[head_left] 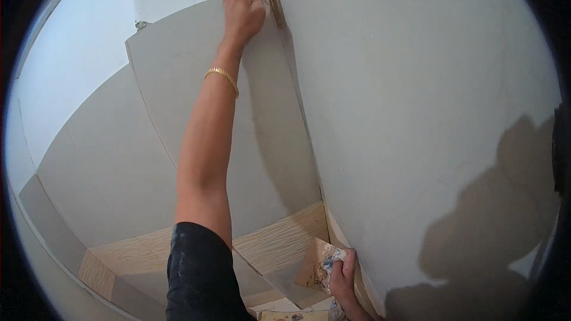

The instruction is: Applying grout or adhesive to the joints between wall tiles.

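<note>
My left hand is raised high at the top edge of a grey tile panel, beside the wall corner. Its fingers are apart and stretched upward, touching around a small brown piece in the corner; the exact contact is hard to make out. Low at the right, my right hand grips a thin, square tan plate smeared with whitish and dark material, thumb across its face. A gold-coloured bracelet circles my left wrist.
A large grey wall meets the tiled wall at the corner. White wall shows above the stepped tiles. A beige wavy-textured band runs below the grey tiles. My shadow falls on the right wall.
</note>
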### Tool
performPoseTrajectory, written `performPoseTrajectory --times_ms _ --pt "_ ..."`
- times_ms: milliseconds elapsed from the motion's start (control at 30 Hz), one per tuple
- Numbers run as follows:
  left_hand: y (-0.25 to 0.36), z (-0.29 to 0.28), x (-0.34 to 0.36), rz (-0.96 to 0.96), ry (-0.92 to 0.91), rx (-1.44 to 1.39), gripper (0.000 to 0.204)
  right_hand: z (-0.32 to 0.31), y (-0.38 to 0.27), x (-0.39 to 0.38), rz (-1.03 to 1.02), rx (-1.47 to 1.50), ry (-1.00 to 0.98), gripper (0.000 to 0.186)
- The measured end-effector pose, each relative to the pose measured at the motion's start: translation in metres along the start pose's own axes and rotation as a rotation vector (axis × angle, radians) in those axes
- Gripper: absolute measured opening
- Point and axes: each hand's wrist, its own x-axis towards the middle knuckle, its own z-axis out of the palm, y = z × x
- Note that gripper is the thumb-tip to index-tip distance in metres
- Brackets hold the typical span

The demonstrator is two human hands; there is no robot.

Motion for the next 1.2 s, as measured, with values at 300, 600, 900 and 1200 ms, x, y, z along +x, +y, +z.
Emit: performPoseTrajectory --times_ms 300,600,900,1200 --pt "-0.017 0.014 0.074 -0.069 -0.180 0.543 0.078 -0.002 0.000 0.002 0.012 -0.052 0.011 0.022" --pt "-0.036 0.008 0.091 -0.144 -0.378 0.550 0.081 -0.003 -0.005 0.002 0.023 0.035 -0.039 0.024" --pt "-0.026 0.003 0.089 -0.236 -0.409 0.393 0.082 -0.005 -0.010 0.002 0.071 0.013 -0.037 0.022" --pt "-0.006 -0.001 0.071 -0.046 -0.409 0.444 0.082 -0.002 0.004 0.003 0.024 -0.049 0.001 0.023"
